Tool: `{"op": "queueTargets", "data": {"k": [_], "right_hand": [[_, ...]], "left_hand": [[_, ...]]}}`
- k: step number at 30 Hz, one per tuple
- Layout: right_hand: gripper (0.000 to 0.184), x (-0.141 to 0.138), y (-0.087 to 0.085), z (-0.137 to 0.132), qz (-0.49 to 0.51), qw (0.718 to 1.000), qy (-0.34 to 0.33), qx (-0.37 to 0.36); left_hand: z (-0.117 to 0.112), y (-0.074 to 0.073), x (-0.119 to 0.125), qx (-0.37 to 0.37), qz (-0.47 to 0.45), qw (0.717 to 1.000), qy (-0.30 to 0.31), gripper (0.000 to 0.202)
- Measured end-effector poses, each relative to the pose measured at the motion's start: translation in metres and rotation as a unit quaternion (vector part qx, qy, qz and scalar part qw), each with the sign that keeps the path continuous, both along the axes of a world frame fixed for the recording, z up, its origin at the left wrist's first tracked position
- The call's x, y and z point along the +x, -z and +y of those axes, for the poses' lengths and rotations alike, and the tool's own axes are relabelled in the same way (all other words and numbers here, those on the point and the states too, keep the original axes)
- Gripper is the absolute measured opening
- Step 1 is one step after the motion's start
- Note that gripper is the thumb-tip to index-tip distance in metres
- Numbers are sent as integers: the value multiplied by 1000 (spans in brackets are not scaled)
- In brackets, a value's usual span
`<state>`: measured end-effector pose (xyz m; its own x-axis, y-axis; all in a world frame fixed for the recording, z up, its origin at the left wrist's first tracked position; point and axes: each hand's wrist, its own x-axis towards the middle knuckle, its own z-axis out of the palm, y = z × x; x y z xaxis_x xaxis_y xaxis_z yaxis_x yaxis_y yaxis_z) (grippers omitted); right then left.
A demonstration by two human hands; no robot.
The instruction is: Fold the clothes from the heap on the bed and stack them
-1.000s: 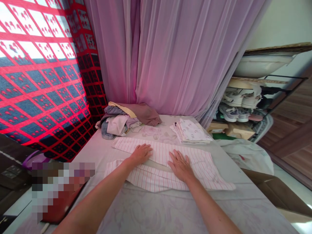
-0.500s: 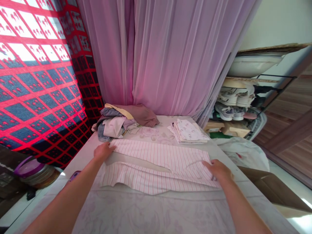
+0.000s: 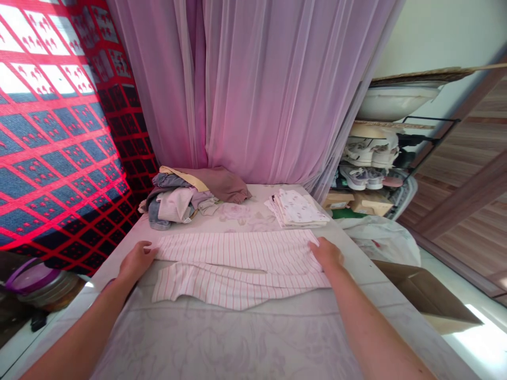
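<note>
A pair of pale pink-and-white striped trousers (image 3: 237,252) lies spread sideways on the table. Its two legs point left, with a narrow gap between them. At the far leg's hem, my left hand (image 3: 137,261) has its thumb and fingers closed on the cloth's edge. My right hand (image 3: 328,254) grips the far corner of the waist end on the right, fingers bent over the fabric and partly hidden. The near leg lies loose, its edge slightly wavy.
Behind the trousers sit a heap of crumpled clothes (image 3: 182,203) at left and a folded stack of cloth (image 3: 297,208) at right. A purple curtain (image 3: 257,95) hangs behind. Right of the table stand a shoe rack (image 3: 366,169) and a cardboard box (image 3: 423,295); a purple-lidded container (image 3: 35,282) is at left.
The far leg has come nearer to the other leg, narrowing the gap. My left hand has moved left and towards me; my right hand has shifted left and slightly away. The view has turned slightly.
</note>
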<state>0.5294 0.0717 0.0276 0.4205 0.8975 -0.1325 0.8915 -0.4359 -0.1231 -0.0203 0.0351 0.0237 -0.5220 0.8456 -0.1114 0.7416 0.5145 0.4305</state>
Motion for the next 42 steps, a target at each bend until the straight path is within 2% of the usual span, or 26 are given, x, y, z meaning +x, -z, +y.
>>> {"op": "queueTargets", "data": {"k": [3,6,7,9,11,13,15,17,20,23,25,29,31,33,36,38,40,42], "right_hand": [[52,-4,0,-5,12,1000,5,15],[56,0,-2,-24,5,997,-25,80],[55,1,-1,-34,4,992,-62,110],[49,3,3,-55,24,974,-175,142],[44,5,11,-75,56,954,-272,118],[45,5,20,-90,68,946,-308,79],[44,5,28,-98,62,947,-308,74],[40,4,30,-100,60,946,-304,91],[39,1,21,-99,76,949,-289,103],[39,1,5,-101,113,949,-287,67],[37,3,-4,-104,139,946,-292,22],[39,10,-16,-110,190,940,-279,-52],[46,13,-23,-109,235,931,-274,-61],[46,11,-29,-103,265,923,-274,-47],[41,-8,-34,-84,221,938,-265,21],[39,-32,-31,-68,173,942,-280,63],[40,-58,-24,-52,145,930,-325,88],[44,-81,-14,-37,103,932,-337,85]], "left_hand": [[-5,-3,7,26,25,999,17,55],[-19,-9,26,65,105,990,70,53],[-25,-10,34,72,119,984,113,50],[-39,-11,49,61,108,961,246,46],[-52,-9,62,22,76,925,371,54],[-61,-6,70,-10,63,904,423,66],[-65,-3,75,-10,61,903,425,60],[-65,-2,79,24,34,909,415,40],[-65,-7,83,47,-86,918,383,32],[-71,-19,85,-8,-198,916,348,41],[-75,-27,86,-45,-225,911,341,41],[-77,-42,87,-116,-237,881,392,31],[-74,-49,86,-139,-246,865,416,32],[-66,-53,84,-135,-250,866,412,38],[-49,-50,87,-68,-209,904,365,41],[-37,-40,93,-15,-131,926,354,38],[-27,-27,104,8,-29,922,387,35],[-22,-16,115,22,59,898,435,34]]}}
